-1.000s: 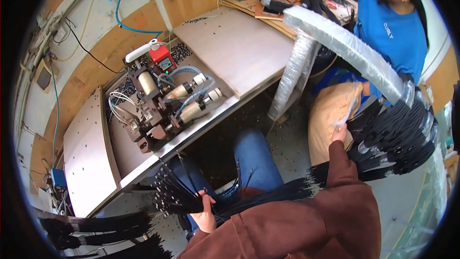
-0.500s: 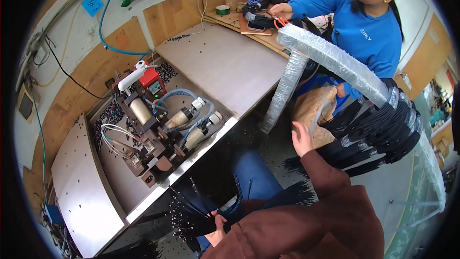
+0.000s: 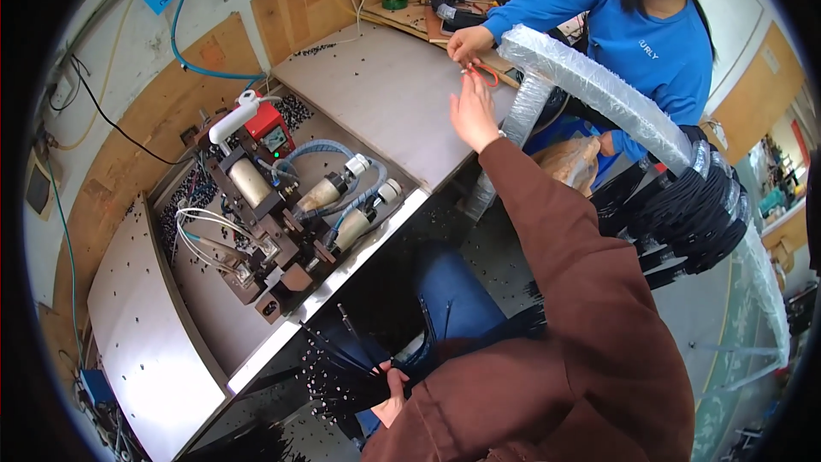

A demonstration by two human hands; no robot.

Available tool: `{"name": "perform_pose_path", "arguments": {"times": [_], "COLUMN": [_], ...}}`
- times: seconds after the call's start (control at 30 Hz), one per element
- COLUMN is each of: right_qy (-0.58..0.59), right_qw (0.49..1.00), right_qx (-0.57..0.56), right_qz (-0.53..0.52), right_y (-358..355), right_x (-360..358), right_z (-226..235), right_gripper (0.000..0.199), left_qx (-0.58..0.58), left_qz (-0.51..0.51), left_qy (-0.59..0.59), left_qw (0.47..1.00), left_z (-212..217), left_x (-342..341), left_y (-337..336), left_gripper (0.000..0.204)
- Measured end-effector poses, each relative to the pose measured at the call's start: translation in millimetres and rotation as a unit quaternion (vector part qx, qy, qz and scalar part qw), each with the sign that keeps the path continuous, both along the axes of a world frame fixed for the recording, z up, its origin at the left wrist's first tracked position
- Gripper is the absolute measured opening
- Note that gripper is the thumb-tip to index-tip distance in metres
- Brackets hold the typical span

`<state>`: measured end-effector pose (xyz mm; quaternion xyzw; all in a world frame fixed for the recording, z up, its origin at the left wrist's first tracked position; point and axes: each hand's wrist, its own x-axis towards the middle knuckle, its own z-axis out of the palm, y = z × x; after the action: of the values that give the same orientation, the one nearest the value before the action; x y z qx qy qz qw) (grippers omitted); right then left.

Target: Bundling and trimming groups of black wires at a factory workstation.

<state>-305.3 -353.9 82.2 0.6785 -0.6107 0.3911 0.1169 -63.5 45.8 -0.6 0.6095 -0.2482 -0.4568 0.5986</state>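
1. Left hand: closed around one bundle of black cables.
2. Right hand: fingers extended, just beside one orange-handled tool; whether they touch cannot be told.
3. One co-worker's hand: at the tool, beyond the right fingertips, above the tabletop.

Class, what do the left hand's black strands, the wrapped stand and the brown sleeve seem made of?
Black strands in the left hand: perhaps plastic-coated cable, dark, with shiny tips.
Wrapped stand: glossy, wrinkled clear plastic film; core hidden.
Brown sleeve: probably matte cloth, falling in soft folds.
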Motion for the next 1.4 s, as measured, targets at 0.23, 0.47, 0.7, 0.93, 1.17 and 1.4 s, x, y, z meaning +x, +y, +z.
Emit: {"name": "perform_pose_path", "arguments": {"times": [0.23, 0.47, 0.7, 0.93, 1.17, 1.4], "right_qy": [0.004, 0.087, 0.130, -0.080, -0.274, -0.254], "right_qw": [0.984, 0.980, 0.968, 0.996, 0.931, 0.942], "right_qx": [0.129, 0.132, 0.195, 0.015, 0.032, -0.073], "right_qz": [-0.125, -0.124, -0.085, 0.031, 0.240, 0.206], "right_y": [-60, -68, -67, 8, 103, 169], "right_x": [-36, -26, -35, -20, -77, -120], "right_z": [-34, -19, -30, 11, 34, 71], "right_gripper": [0.035, 0.022, 0.025, 0.028, 0.028, 0.028], "left_qx": [-0.009, 0.022, -0.010, -0.071, -0.156, -0.172], "left_qz": [-0.015, -0.014, -0.021, 0.045, -0.015, 0.002], "left_qy": [0.007, -0.004, -0.077, -0.076, -0.073, -0.098], "left_qw": [1.000, 1.000, 0.997, 0.994, 0.985, 0.980], "left_z": [8, 12, 14, 18, 18, 17], "left_x": [2, 5, 1, -6, -18, -27], "left_y": [-5, 7, 0, -5, 12, 25], "left_gripper": [0.014, 0.015, 0.006, 0.006, 0.021, 0.018]}}
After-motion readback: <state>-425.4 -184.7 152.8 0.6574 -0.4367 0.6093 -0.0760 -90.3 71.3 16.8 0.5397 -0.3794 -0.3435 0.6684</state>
